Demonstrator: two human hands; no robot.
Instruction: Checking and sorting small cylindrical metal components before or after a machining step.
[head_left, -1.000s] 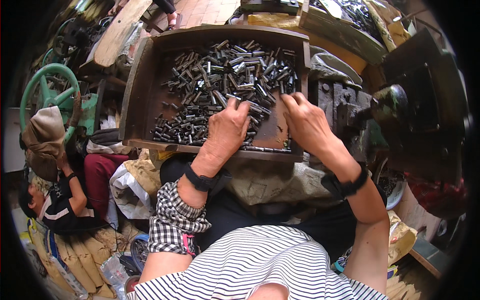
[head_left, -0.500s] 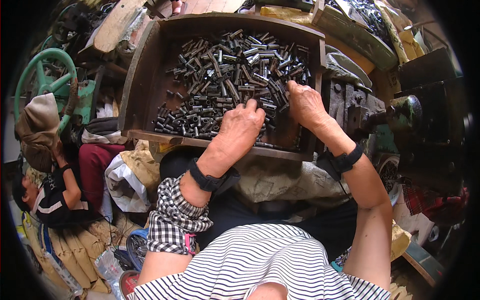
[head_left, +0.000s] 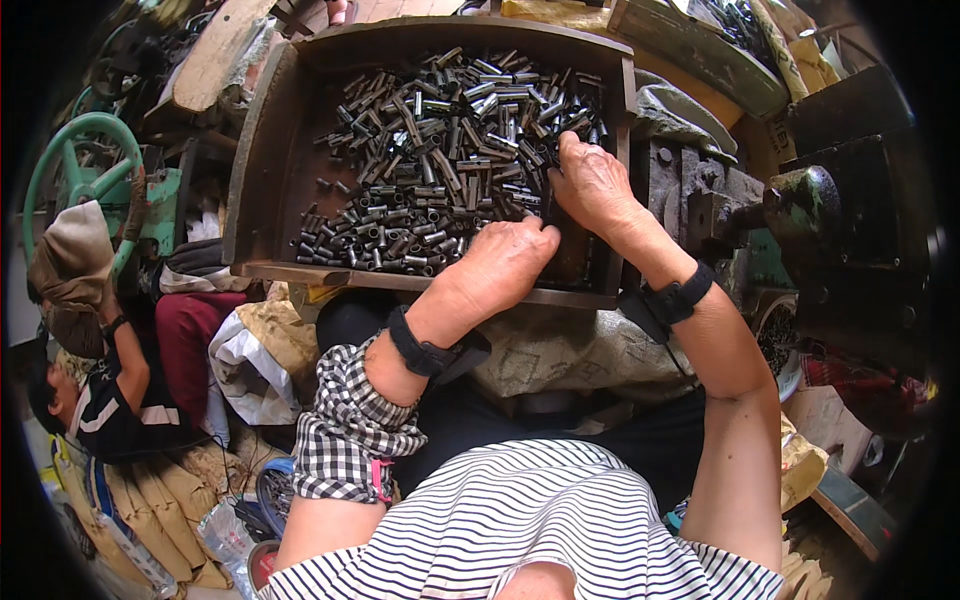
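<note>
A dark wooden tray (head_left: pixel 265 165) stands in front of me, holding a heap of short metal tubes (head_left: pixel 470 120), some shiny, some dark. My left hand (head_left: pixel 505 262) is over the tray's near edge, right of the middle, its fingers curled in at the lower edge of the heap. Farther to the right, my right hand (head_left: pixel 595 185) reaches in at the heap's right side, with fingers bent and pressed together. Whatever lies between the fingertips of either hand is hidden. Both wrists wear black straps.
A dark, greasy machine (head_left: pixel 840 220) stands close on the right of the tray. To the left is a green handwheel (head_left: pixel 85 185), with another person (head_left: pixel 110 370) below it, one hand at a brown cloth. Sacking (head_left: pixel 570 350) hangs below the tray's near edge.
My left hand has moved right and a little nearer to me, out of the heap's middle. My right hand has shifted slightly up and left. The whole view has moved a little.
</note>
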